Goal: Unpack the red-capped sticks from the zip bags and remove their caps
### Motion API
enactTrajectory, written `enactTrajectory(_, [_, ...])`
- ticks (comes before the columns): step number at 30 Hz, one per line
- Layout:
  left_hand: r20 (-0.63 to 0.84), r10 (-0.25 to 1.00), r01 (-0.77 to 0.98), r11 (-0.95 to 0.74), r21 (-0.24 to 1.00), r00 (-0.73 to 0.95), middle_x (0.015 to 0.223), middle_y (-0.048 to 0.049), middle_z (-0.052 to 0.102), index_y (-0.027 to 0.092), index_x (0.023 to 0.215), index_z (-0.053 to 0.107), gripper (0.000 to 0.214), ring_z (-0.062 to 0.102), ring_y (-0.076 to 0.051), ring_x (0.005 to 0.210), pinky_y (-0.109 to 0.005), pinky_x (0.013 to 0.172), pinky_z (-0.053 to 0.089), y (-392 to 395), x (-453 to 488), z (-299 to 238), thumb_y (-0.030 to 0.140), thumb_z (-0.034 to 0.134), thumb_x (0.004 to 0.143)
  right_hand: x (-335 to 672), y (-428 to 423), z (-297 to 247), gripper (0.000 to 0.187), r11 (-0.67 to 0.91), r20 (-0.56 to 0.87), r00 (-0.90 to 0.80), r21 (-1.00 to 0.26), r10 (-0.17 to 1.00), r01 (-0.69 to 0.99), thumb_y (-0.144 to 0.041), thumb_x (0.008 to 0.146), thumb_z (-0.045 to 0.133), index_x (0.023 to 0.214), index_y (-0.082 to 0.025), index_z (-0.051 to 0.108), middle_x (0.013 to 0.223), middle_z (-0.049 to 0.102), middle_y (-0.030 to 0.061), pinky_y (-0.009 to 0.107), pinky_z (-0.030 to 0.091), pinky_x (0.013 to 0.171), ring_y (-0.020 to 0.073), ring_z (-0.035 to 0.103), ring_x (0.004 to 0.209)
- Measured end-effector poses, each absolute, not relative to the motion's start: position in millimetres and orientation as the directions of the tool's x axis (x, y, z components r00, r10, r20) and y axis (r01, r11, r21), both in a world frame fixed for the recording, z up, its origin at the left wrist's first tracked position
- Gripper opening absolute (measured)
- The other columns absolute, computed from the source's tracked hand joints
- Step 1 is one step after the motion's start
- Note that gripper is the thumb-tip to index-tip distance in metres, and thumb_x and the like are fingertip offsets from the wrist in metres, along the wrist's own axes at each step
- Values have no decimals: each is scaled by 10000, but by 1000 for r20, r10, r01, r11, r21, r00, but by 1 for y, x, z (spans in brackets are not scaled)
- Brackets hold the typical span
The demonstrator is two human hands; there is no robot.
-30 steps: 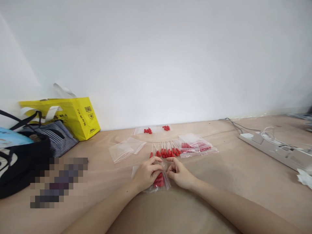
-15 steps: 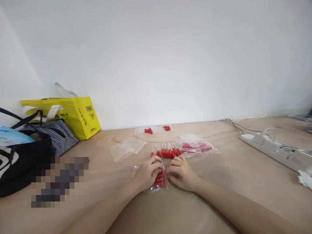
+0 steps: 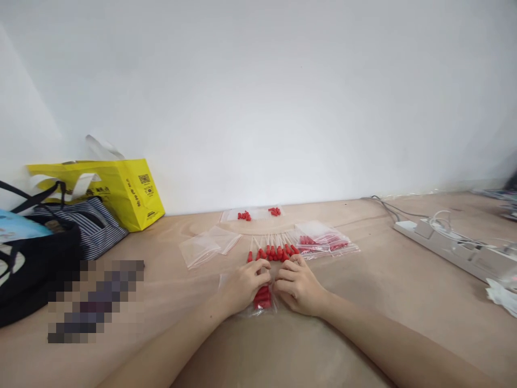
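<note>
Under the curled fingers of my left hand (image 3: 244, 283) lies a clear plastic bag (image 3: 264, 311) holding several red-ended pieces (image 3: 262, 296). The hand grips the bag near its upper part and hides much of it. My right hand (image 3: 301, 285) is closed close beside the bag's right edge, fingers bent inward. Whatever its fingertips pinch is hidden from view. Just beyond both hands, several thin pale sticks with red bulb-like ends (image 3: 278, 252) are fanned out on the table, red ends toward me.
Flat clear zip bags (image 3: 210, 247) lie left of the sticks, and filled zip bags (image 3: 327, 240) to their right. By the wall is another bag with red-ended pieces (image 3: 244, 215). A power strip (image 3: 444, 250) sits right; a yellow bag (image 3: 137, 196) and striped bag (image 3: 100, 226) stand left.
My right hand's fingers have shifted slightly and are bent closer together beside the bag. The left hand stays on the bag. The whole view has moved a little.
</note>
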State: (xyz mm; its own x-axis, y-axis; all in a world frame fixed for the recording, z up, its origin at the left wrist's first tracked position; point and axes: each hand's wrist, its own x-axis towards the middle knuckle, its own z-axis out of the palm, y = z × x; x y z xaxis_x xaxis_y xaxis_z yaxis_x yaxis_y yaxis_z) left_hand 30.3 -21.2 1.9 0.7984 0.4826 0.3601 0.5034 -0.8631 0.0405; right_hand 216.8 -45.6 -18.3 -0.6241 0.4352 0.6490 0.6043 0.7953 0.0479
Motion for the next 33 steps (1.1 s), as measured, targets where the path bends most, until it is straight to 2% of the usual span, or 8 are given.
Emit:
enactTrajectory(3, [383, 471, 498, -866, 30, 795, 889, -44, 542, 170, 759, 560, 237, 513, -117, 708, -224, 644, 420, -23, 31, 1, 91, 344, 818, 216, -45, -19, 176, 801, 663, -619, 48, 421, 597, -165, 802, 440, 691, -204, 571, 654, 563, -7, 336, 248, 724, 136, 405, 715])
enactTrajectory(8, [397, 453, 492, -871, 4, 799, 844, -30, 535, 165, 723, 542, 233, 500, -110, 697, -208, 622, 403, -24, 32, 1, 78, 347, 817, 214, -43, -17, 210, 817, 700, -638, 138, 320, 560, -129, 816, 429, 677, -207, 566, 659, 588, -28, 330, 241, 732, 122, 388, 687])
enactTrajectory(15, [319, 432, 473, -879, -59, 844, 885, -21, 529, 169, 744, 521, 160, 502, -114, 729, -211, 646, 399, -21, 28, -1, 104, 398, 823, 213, -37, -20, 273, 815, 690, -696, 279, 198, 508, -78, 826, 384, 602, -169, 512, 571, 516, -35, 336, 215, 768, 109, 375, 676])
enactTrajectory(17, [291, 447, 481, -875, -56, 846, 891, -22, 527, 168, 741, 517, 151, 500, -112, 713, -209, 629, 396, -21, 27, 0, 79, 410, 799, 214, -35, -20, 243, 807, 682, -703, 290, 203, 514, -70, 810, 398, 620, -167, 513, 581, 515, -34, 336, 215, 760, 110, 369, 677])
enactTrajectory(21, [276, 471, 491, -871, -5, 838, 942, -23, 518, 176, 778, 518, 188, 504, -108, 719, -207, 633, 398, -20, 23, 7, 36, 393, 765, 219, -34, -18, 182, 803, 637, -715, 247, 287, 542, -69, 769, 439, 640, -169, 521, 611, 530, -26, 337, 219, 746, 120, 362, 693])
enactTrajectory(27, [361, 533, 533, -839, 111, 765, 966, -35, 533, 183, 831, 529, 253, 524, -125, 794, -237, 709, 417, -10, 14, 22, 67, 305, 816, 230, -33, -16, 158, 820, 535, -738, 135, 412, 556, -130, 779, 468, 643, -174, 537, 646, 547, -4, 315, 248, 699, 136, 376, 708])
enactTrajectory(30, [350, 553, 510, -833, 215, 756, 1006, -34, 541, 195, 870, 531, 240, 532, -135, 883, -254, 784, 419, -14, 13, 22, 116, 306, 839, 234, -33, -16, 124, 831, 493, -731, 30, 472, 556, -129, 761, 462, 706, -174, 563, 722, 573, 17, 302, 267, 673, 143, 405, 724])
enactTrajectory(33, [283, 641, 548, -762, 345, 714, 1063, -40, 553, 211, 1040, 482, 218, 525, -160, 973, -280, 853, 415, -29, 9, 15, 240, 384, 847, 235, -32, -18, 129, 845, 469, -733, -58, 493, 531, -104, 701, 464, 717, -176, 571, 749, 585, 24, 297, 285, 666, 147, 422, 712])
